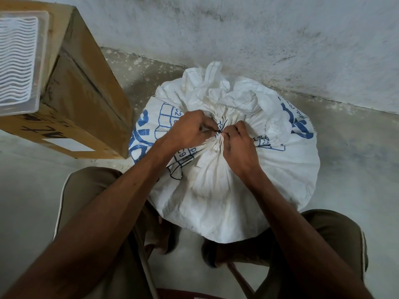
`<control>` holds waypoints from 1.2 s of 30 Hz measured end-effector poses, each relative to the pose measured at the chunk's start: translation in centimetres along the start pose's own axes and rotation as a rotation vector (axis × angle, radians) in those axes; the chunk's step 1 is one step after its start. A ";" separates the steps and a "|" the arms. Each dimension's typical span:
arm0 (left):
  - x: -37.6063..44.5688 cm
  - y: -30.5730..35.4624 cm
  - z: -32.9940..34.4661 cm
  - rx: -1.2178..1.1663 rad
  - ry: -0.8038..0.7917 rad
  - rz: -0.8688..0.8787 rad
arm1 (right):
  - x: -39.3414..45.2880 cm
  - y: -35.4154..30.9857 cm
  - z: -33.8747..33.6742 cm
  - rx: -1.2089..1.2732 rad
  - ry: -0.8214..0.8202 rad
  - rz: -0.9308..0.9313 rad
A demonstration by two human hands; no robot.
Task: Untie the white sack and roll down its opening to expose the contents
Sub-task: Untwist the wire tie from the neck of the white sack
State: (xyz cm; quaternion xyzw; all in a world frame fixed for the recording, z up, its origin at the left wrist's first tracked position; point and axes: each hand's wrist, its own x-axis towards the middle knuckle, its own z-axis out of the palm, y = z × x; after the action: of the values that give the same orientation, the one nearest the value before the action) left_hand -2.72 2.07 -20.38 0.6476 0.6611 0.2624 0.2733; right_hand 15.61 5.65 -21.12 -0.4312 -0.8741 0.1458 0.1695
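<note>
A full white woven sack [216,197] with blue print stands on the floor between my knees, against the wall. Its neck is gathered tight and bound by a thin dark tie [220,129]. Loose crumpled sack cloth [218,89] bunches up beyond the tie. My left hand [187,128] pinches the tie from the left. From the right, my right hand [237,147] pinches at the same knot, fingertips almost touching the left ones. The contents are hidden.
A tall cardboard box [86,100] stands close on the left, with a clear plastic tray [21,61] on top. A stained white wall [259,29] runs right behind the sack. My knees and sandalled feet flank the sack on a grey concrete floor [349,160].
</note>
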 end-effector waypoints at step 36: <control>0.3 0.7 0.5 -0.035 0.107 -0.154 | 1.0 2.0 0.5 0.304 0.107 0.007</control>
State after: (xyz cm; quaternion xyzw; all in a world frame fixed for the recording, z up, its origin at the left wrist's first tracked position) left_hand -1.93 2.42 -20.24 0.5750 0.7180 0.2864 0.2679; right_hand 16.26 7.63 -22.19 -0.4107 -0.8303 0.2537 0.2785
